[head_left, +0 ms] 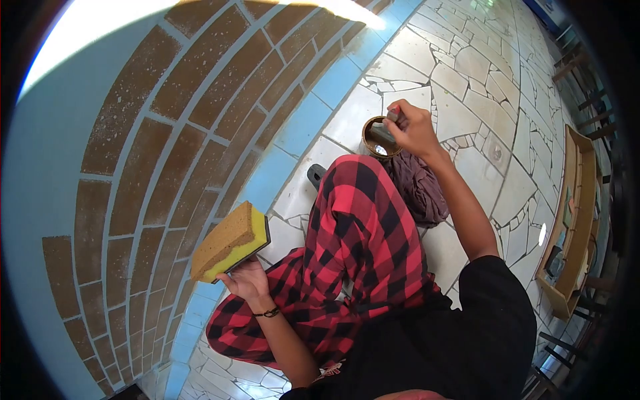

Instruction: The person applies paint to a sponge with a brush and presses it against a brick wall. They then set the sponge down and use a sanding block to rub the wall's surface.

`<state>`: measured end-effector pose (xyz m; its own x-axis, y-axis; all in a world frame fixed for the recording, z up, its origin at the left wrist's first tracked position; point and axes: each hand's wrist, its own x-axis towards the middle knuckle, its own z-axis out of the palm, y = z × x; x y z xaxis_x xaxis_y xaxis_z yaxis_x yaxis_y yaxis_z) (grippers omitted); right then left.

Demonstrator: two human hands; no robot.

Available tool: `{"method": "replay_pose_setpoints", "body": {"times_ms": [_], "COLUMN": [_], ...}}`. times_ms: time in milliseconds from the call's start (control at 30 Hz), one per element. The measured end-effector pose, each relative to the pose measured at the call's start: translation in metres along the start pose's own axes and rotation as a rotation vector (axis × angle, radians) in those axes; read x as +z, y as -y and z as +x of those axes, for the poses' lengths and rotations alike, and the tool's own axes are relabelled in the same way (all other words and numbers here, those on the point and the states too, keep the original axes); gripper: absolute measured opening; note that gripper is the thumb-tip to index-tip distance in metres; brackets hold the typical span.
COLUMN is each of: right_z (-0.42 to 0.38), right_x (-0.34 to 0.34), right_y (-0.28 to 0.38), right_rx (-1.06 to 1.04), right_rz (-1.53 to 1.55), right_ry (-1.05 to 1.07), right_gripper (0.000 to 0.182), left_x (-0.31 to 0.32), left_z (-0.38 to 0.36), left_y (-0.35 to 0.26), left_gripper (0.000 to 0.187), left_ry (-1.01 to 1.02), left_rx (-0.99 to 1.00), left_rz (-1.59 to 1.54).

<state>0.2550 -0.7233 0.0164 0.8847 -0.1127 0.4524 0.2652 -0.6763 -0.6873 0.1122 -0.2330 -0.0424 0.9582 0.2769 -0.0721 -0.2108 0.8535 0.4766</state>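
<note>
My left hand (248, 280) holds a sponge float (230, 241) from below, fingers at its dark backing plate. Its thick yellow foam carries a brown, stained face turned up, close to the brick-patterned wall (173, 163). My right hand (417, 130) is closed around the handle of a putty knife (381, 131), a bit of red showing by the fingers. The grey blade reaches over the mouth of a round pot (367, 140) with brown smears inside. Against the pot lies a crumpled dark purple cloth (419, 190), below my right wrist.
Light blue tiles (293, 137) run along the wall's foot. The floor (467, 127) is broken pale stone. My bent legs in checked trousers (367, 233) fill the middle. A long wooden box (567, 220) with items inside stands at the right, near dark furniture legs.
</note>
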Motion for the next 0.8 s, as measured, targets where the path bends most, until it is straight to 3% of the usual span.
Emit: {"method": "replay_pose_setpoints", "body": {"times_ms": [167,367,467,567,667,767,800], "right_z": [-0.003,-0.005,-0.007,-0.009,-0.01,-0.012,-0.012], "right_x": [0.018,0.021,0.029,0.024,0.024,0.021,0.021], "right_y": [-0.019,-0.017,-0.028,-0.024,-0.024,-0.027,-0.028], "right_rx": [0.033,0.112,-0.099,0.029,0.009,0.048,0.027], "right_rz": [0.014,0.012,-0.025,0.019,0.008,0.017,0.014], "right_ry": [0.1,0.16,0.096,0.156,0.076,0.195,0.146], "right_gripper": [0.019,0.019,0.019,0.018,0.019,0.019,0.019], "left_x": [-0.001,0.015,0.014,0.014,0.014,-0.006,-0.006], "left_z": [0.0,-0.004,-0.004,-0.005,-0.007,-0.006,-0.005], "left_y": [0.0,0.003,0.002,0.003,0.002,0.0,0.0], "left_gripper": [0.082,0.067,0.064,0.062,0.062,0.08,0.079], "left_ry": [0.016,-0.001,-0.014,-0.023,-0.019,0.004,0.006], "left_rx": [0.008,0.009,0.005,0.0,-0.006,-0.002,-0.004], "left_rz": [0.024,0.01,0.002,-0.003,-0.005,0.012,0.01]}}
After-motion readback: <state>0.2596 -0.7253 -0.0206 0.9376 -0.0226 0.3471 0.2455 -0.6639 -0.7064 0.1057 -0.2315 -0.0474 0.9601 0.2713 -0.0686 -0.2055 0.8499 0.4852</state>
